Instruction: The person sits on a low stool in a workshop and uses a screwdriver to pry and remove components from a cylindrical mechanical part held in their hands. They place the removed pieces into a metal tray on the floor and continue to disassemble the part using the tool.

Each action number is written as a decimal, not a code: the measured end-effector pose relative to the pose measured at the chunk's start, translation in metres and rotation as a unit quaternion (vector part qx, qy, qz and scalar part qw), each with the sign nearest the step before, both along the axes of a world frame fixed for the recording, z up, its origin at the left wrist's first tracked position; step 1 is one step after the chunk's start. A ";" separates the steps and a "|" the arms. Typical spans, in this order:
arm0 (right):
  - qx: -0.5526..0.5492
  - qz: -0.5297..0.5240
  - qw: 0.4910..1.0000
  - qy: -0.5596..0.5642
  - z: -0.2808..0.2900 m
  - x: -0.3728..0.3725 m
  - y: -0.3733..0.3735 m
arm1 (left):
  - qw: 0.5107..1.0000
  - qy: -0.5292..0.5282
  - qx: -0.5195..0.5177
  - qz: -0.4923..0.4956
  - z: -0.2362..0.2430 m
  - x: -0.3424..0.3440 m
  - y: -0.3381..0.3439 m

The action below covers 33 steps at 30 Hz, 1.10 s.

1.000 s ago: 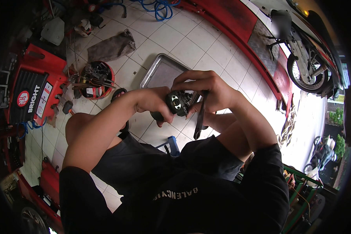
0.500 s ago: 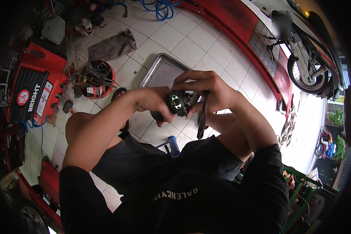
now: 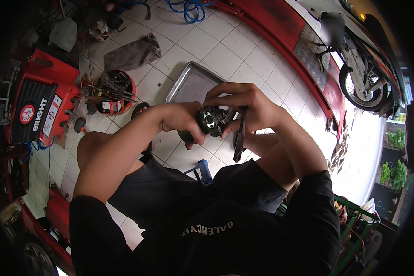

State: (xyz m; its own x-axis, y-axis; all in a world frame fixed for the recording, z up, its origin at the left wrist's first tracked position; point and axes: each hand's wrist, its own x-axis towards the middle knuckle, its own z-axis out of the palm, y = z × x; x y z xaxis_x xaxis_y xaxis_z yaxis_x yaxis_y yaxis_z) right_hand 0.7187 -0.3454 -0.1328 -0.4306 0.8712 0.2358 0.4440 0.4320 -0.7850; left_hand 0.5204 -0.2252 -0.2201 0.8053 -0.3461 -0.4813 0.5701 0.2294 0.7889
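Observation:
Above the floor, between my knees, I hold a dark metal mechanical part (image 3: 210, 121) with a bright, oval-holed face turned up toward me; its exact kind cannot be made out. My left hand (image 3: 185, 122) is closed round its left side, thumb bent along the near edge. From the right, the fingers of my right hand (image 3: 258, 106) bend over the part's far edge, while the thumb lies by its near side. A slim dark tool (image 3: 238, 143) hangs from my right palm, pointing back toward me; its upper end is hidden in the hand.
A metal tray (image 3: 175, 85) lies on the tiles just beyond my hands. To the left stand a red tub (image 3: 132, 87) of tools, a grey rag (image 3: 131, 54) and a red machine (image 3: 37, 99). A red ramp (image 3: 280, 41) and a motorcycle (image 3: 363, 85) occupy the right.
The dark tool in my right hand has turned slightly. My hands and the part stay almost where they were. Outside at the far right, a passing motorcycle has left the view.

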 end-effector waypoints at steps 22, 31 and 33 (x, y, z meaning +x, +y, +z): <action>0.019 -0.001 1.000 -0.020 -0.006 0.001 -0.001 | 1.000 -0.016 0.015 0.005 -0.006 -0.002 -0.002; 0.077 -0.157 0.985 0.014 0.017 0.023 0.000 | 0.948 -0.095 -0.228 0.199 0.054 -0.004 0.000; 0.069 -0.206 0.976 0.015 0.016 0.021 -0.001 | 0.935 -0.114 -0.235 0.239 0.064 -0.008 0.001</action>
